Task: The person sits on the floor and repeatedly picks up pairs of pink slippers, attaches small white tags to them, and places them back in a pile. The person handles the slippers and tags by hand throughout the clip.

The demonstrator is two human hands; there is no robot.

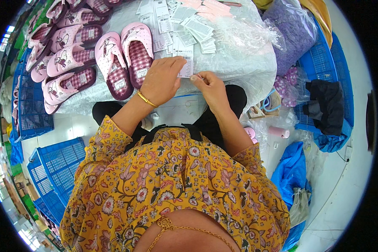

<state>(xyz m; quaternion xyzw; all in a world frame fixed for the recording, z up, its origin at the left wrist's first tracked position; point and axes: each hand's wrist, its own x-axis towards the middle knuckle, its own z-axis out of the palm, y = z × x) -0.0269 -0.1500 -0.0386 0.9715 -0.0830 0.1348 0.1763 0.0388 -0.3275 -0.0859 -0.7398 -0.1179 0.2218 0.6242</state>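
Observation:
Between my two hands, at the near edge of the plastic-covered table, is a small white printed label. My left hand is closed on the label's left side, palm down. At its lower right corner, the thumb and forefinger of my right hand pinch together. Just left of my hands stands a pair of pink slippers with dark red checked insoles, each insole bearing a white sticker. More printed labels lie loosely spread beyond my hands, some partly under clear plastic.
Several more pink slippers crowd the table's left side. Clear plastic bags and pink cards lie toward the back. Blue crates stand on the floor at left, and another blue crate at right holds a purple bag.

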